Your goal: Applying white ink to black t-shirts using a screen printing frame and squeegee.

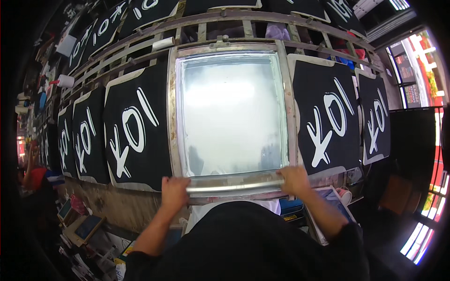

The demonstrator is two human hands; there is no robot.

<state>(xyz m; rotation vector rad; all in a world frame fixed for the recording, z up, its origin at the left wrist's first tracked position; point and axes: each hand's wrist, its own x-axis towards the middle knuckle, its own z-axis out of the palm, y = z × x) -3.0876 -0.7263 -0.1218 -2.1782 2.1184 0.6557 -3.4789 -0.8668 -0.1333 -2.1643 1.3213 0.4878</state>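
Note:
In front of me lies a screen printing frame [172,117] with a pale, glossy mesh [229,126]. A long silver squeegee [234,186] lies crosswise at the frame's near end. My left hand [175,193] is closed round its left end, and my right hand [295,181] is closed round its right end. Both thumbs point inward along the bar. Close to my left hand is a black fabric panel [152,112] with bold white brush lettering. Another such panel [323,84] lies just beyond my right hand. What lies under the mesh is hidden.
More black printed panels [84,136] run along the table on both sides, and others lie beyond the metal rails [206,21]. White rolls [163,43] sit on the rails. A white bucket [345,195] stands below on the right. Small frames [86,228] lie lower left.

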